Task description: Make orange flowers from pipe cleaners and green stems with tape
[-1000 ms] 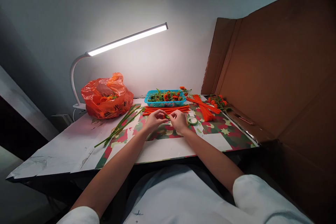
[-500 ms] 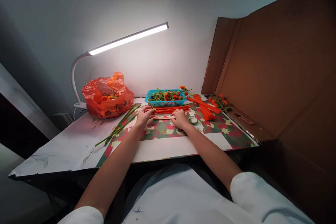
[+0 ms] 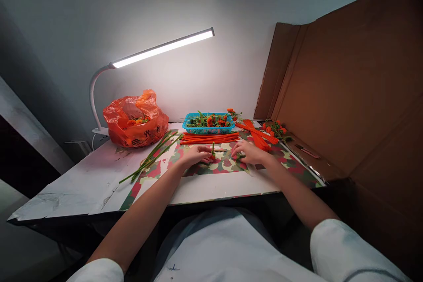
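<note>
My left hand (image 3: 197, 156) is closed on a small flower (image 3: 213, 155), with its short green stem pointing up and an orange-red part low by the fingertips. To its right, my right hand (image 3: 251, 153) has its fingers bent around a roll of green tape (image 3: 240, 158), mostly covered by the hand. Between the hands, a thin stick-like tool (image 3: 220, 150) lies on the patterned mat. Just behind them runs a row of orange pipe cleaners (image 3: 209, 138).
A blue basket (image 3: 208, 130) of orange flowers stands at the back. Left are green stems (image 3: 150, 163), an orange plastic bag (image 3: 137, 125) and a lit lamp (image 3: 165, 48). Right are more pipe cleaners (image 3: 257, 139), flowers (image 3: 276, 128), a cutter (image 3: 308, 151) and a cardboard wall (image 3: 330, 75).
My left hand has moved right and nearer with the flower. My right hand has let go of the stick-like tool and shifted right onto the tape roll.
</note>
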Motion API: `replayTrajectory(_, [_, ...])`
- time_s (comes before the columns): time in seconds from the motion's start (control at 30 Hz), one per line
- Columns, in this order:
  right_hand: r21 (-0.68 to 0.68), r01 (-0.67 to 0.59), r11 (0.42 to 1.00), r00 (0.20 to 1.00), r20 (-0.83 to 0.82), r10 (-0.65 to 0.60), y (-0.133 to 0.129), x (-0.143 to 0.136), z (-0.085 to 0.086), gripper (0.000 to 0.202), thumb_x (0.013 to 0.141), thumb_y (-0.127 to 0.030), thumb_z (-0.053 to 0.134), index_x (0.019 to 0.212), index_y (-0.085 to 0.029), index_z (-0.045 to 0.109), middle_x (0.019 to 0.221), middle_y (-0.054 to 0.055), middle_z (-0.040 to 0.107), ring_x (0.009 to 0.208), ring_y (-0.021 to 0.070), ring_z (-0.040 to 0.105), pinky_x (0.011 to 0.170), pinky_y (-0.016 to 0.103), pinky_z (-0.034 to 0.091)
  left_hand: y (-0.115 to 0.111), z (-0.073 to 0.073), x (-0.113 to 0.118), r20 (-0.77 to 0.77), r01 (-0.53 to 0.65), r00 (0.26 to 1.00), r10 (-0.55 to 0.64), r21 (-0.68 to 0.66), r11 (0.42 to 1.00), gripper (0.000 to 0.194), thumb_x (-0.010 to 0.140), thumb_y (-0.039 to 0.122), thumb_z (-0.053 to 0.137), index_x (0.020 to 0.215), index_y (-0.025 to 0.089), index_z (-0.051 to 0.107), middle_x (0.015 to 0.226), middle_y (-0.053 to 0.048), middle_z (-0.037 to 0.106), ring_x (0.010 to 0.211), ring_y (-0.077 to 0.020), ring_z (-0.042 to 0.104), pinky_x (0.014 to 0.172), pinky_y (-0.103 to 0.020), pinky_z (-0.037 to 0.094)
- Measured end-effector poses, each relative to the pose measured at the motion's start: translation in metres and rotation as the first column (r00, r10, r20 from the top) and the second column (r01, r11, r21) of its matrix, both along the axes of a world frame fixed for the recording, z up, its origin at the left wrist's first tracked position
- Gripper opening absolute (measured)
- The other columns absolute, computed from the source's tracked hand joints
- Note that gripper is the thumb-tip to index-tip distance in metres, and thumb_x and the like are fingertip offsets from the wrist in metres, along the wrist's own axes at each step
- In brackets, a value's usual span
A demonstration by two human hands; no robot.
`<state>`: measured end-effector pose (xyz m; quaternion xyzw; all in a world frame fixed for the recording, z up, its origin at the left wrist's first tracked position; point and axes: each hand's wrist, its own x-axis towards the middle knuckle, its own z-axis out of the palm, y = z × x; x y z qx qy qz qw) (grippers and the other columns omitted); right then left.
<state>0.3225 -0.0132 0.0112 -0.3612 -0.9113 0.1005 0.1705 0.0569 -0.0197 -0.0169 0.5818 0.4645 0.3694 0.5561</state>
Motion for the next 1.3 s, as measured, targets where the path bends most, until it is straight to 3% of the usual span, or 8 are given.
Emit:
replayTrajectory(0.07, [-0.048,-0.117,0.992,0.993,0.006,0.118,0.0,-0.002,-0.01,0.017,0.066,-0.016,0.07,0.079,-0.025,0.073,0.097,0.003,0.064,0.097,0.0207,0.054,0.086,0.032,0.04,0.0,-0.002,0.0,-0.011,0.019,1.0,-0.019,0.0,1.0,0.032,0.055,0.027,0.081,0.081,0.014,0.066,0.068,-0.007,0.071,0.06,-0.0167,0.066,0.056,-0.026,0.052])
replayTrajectory(0.13, [-0.065,-0.151,0.986,0.988,-0.039,0.149,0.0,-0.008,-0.017,0.005,0.069,-0.025,0.071,0.074,-0.023,0.072,0.092,0.004,0.064,0.095,0.0201,0.053,0.085,0.031,0.039,0.001,-0.003,0.001,-0.005,0.036,0.999,-0.036,0.016,0.999,0.031,0.055,0.027,0.081,0.079,0.015,0.065,0.067,-0.006,0.07,0.058,-0.0161,0.066,0.053,-0.025,0.051])
replayTrajectory(0.23, [-0.058,-0.11,0.992,0.988,-0.118,0.102,0.0,-0.022,-0.022,0.012,0.073,-0.031,0.07,0.069,-0.02,0.069,0.084,0.005,0.064,0.092,0.0199,0.053,0.081,0.03,0.038,0.002,-0.007,0.0,0.026,0.032,0.999,-0.033,0.049,0.998,0.032,0.053,0.026,0.081,0.078,0.015,0.065,0.072,-0.006,0.07,0.061,-0.0162,0.067,0.055,-0.025,0.052])
replayTrajectory(0.4, [-0.037,-0.088,0.995,0.979,-0.187,0.08,-0.001,-0.042,-0.023,0.009,0.072,-0.021,0.068,0.081,-0.019,0.068,0.079,0.002,0.066,0.08,0.0162,0.057,0.074,0.027,0.038,0.008,-0.014,-0.005,0.026,0.011,1.0,-0.013,0.073,0.997,0.038,0.047,0.02,0.084,0.082,0.016,0.068,0.092,-0.008,0.07,0.07,-0.0174,0.069,0.064,-0.028,0.055])
replayTrajectory(0.5, [-0.056,-0.09,0.994,0.979,-0.19,0.078,-0.003,-0.048,-0.023,0.001,0.072,-0.02,0.067,0.072,-0.018,0.068,0.075,0.002,0.065,0.076,0.015,0.058,0.074,0.027,0.039,0.012,-0.018,-0.008,0.004,0.037,0.999,-0.038,0.071,0.997,0.04,0.049,0.02,0.083,0.085,0.015,0.069,0.09,-0.008,0.071,0.072,-0.0185,0.069,0.065,-0.028,0.055])
replayTrajectory(0.7, [-0.269,-0.023,0.963,0.917,-0.388,-0.087,-0.001,-0.056,-0.026,0.013,0.08,-0.019,0.053,0.077,-0.016,0.065,0.067,0.0,0.064,0.06,0.0114,0.058,0.059,0.022,0.041,0.014,-0.02,-0.01,-0.004,0.065,0.998,-0.065,0.084,0.994,0.042,0.049,0.023,0.083,0.089,0.015,0.069,0.09,-0.009,0.072,0.075,-0.0201,0.069,0.065,-0.027,0.055])
replayTrajectory(0.9, [-0.155,0.074,0.985,0.916,-0.38,-0.129,0.009,-0.071,-0.027,0.007,0.074,-0.018,0.062,0.069,-0.015,0.066,0.065,0.0,0.064,0.061,0.0111,0.055,0.057,0.021,0.038,0.006,-0.011,-0.006,-0.044,0.121,0.992,-0.116,0.115,0.986,0.038,0.054,0.03,0.081,0.089,0.017,0.071,0.086,-0.007,0.072,0.074,-0.0194,0.068,0.065,-0.028,0.055])
replayTrajectory(1.3, [-0.083,0.092,0.992,0.939,-0.325,-0.115,0.015,-0.076,-0.037,0.01,0.077,-0.018,0.059,0.075,-0.015,0.069,0.059,-0.002,0.061,0.055,0.008,0.048,0.057,0.019,0.032,0.003,-0.007,0.007,-0.063,-0.044,0.997,0.054,0.147,0.988,0.031,0.052,0.039,0.08,0.067,0.014,0.069,0.054,-0.002,0.065,0.054,-0.0156,0.062,0.051,-0.024,0.049])
